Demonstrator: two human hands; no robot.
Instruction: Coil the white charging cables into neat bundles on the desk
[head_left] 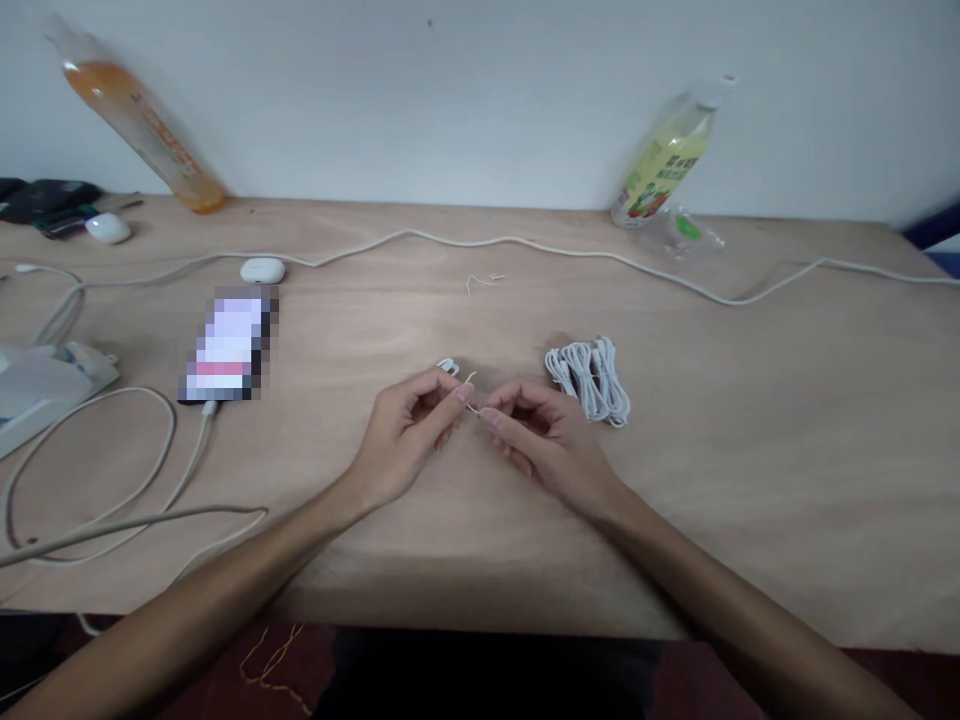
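In the head view, a pale wooden table (750, 510) is seen from above, set against a white wall (480, 110). At the centre of the frame, a thin white strand (471, 377) is held between two bare hands. It is pinched by the left hand (416, 430) between thumb and forefinger, closed tight, with a short end left sticking up above the thumb. The strand's lower end is pinched by the right hand (551, 435) in the same way, its other fingers loosely curled. Just behind the left fingers, a small white loop (448, 367) is partly hidden; whether it is gripped cannot be told. Right of centre, beside the right hand, bundled white cables (589, 380) are laid in coils. Above centre, small loose strands (484, 282) are scattered below a long white cable (517, 241) stretched across the table. At left, a phone (229, 345) with a blurred screen is plugged into a charging cable (199, 455), near a white case (262, 270). An orange bottle (154, 135) is placed at upper left, and a yellow-green bottle (667, 160) at upper right.
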